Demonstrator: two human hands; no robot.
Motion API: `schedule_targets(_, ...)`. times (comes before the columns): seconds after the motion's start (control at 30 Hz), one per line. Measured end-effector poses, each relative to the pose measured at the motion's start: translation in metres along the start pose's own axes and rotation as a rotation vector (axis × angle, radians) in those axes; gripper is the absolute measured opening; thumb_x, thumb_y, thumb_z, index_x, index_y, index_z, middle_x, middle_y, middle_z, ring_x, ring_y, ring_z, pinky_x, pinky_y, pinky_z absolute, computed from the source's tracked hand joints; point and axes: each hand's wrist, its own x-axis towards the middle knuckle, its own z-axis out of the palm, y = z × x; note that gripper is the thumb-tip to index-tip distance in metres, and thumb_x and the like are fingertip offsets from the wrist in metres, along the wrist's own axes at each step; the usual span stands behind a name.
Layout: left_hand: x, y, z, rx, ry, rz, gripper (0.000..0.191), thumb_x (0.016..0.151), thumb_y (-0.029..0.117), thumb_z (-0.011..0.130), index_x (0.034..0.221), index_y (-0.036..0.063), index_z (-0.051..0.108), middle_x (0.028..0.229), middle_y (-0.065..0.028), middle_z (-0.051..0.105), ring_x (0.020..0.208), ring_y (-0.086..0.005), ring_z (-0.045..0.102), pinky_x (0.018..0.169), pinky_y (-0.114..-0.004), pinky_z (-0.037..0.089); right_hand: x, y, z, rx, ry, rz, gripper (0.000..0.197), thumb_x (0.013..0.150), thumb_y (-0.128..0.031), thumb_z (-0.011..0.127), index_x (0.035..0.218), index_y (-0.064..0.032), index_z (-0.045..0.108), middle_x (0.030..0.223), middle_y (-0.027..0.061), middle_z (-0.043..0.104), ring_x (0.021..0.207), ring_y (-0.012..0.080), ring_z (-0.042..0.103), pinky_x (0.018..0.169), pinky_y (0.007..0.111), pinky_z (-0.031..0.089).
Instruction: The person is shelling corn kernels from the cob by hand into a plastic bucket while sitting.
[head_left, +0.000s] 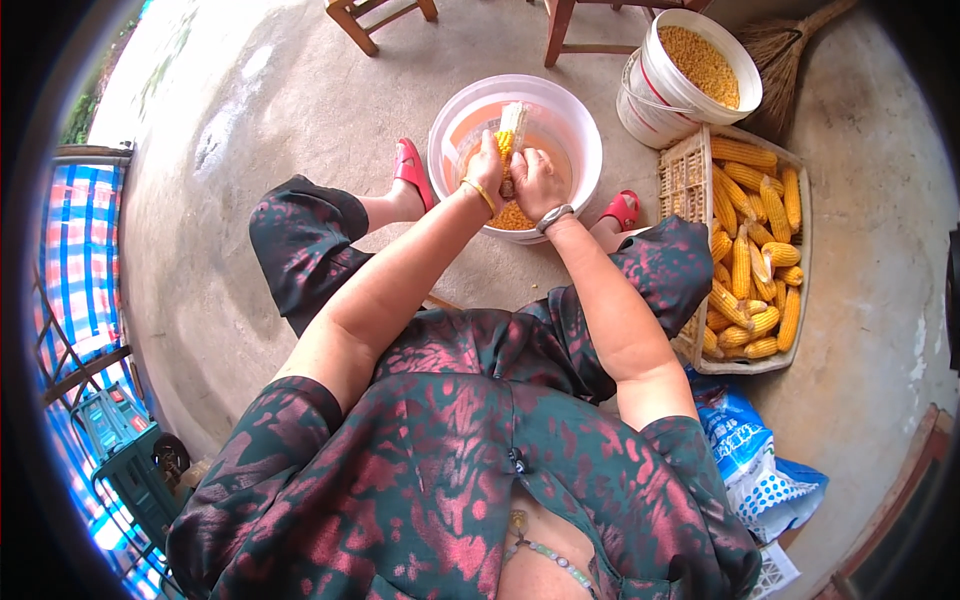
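A partly shelled corn cob (505, 142) is held over a white plastic bucket (590, 150) between my feet. Its far end is bare and pale, while yellow kernels still cover the nearer part. My left hand (486, 166) wraps the cob from the left, a yellow bangle on that wrist. From the right, my right hand (538, 184) grips the cob's near part with bent fingers; a silver-coloured bangle circles this wrist. Loose corn kernels (513, 217) lie in the bottom of the bucket, partly hidden by my hands.
Right of the bucket, a plastic crate (684, 176) holds several unshelled corn cobs (772, 206). Behind it stands a white pail (649, 101) full of kernels (697, 64), beside a straw broom (776, 56). Wooden stool legs (555, 34) are ahead. A blue-and-white bag (750, 457) lies at right.
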Motion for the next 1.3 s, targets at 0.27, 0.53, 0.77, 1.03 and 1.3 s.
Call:
schedule_targets(0.27,0.005,0.015,-0.005,0.063,-0.130,-0.127,0.046,0.087,0.052,0.028,0.100,0.0137,0.050,0.078,-0.0050,0.055,0.061,-0.0167,0.054,0.045,-0.029,0.042,0.009,0.007,-0.012,0.104,0.051,-0.135,0.017,0.079,-0.014,0.041,0.082,0.0006,0.050,0.085,0.0221,0.054,0.081,0.0384,0.051,0.073,0.044,0.041)
schedule_targets(0.53,-0.018,0.013,0.010,0.104,0.007,-0.019,0.043,0.088,0.050,0.030,0.097,0.0134,0.051,0.071,-0.0043,0.054,0.055,-0.0136,0.051,0.043,-0.026,0.041,0.011,0.009,-0.011,0.239,-0.033,0.032,0.051,0.086,-0.050,0.038,0.081,-0.0021,0.057,0.080,0.0210,0.058,0.078,0.0382,0.055,0.067,0.042,0.043)
schedule_targets(0.77,0.005,-0.010,-0.003,0.328,-0.010,0.259,0.046,0.089,0.045,0.033,0.114,0.0090,0.047,0.093,-0.0048,0.055,0.071,-0.0124,0.054,0.051,-0.023,0.044,0.008,-0.007,-0.015,0.222,-0.049,0.190,0.052,0.086,-0.049,0.035,0.083,-0.0025,0.059,0.078,0.0221,0.059,0.076,0.0395,0.056,0.068,0.043,0.044)
schedule_targets(1.03,0.000,-0.013,-0.003,0.261,0.028,0.257,0.054,0.089,0.047,0.030,0.100,-0.0003,0.053,0.085,-0.0118,0.058,0.071,-0.0215,0.058,0.058,-0.032,0.047,0.007,0.008,-0.005,-0.011,0.045,0.079,0.040,0.087,-0.034,0.035,0.078,-0.0021,0.058,0.079,0.0233,0.058,0.078,0.0397,0.056,0.069,0.045,0.045)
schedule_targets(1.3,-0.001,-0.004,0.000,0.196,-0.053,0.101,0.052,0.087,0.049,0.032,0.101,0.0036,0.053,0.077,-0.0082,0.056,0.053,-0.0151,0.054,0.042,-0.027,0.042,0.013,0.019,-0.004,0.301,0.177,0.092,0.042,0.089,-0.035,0.037,0.075,0.0000,0.055,0.064,0.0170,0.056,0.063,0.0273,0.057,0.060,0.037,0.044)
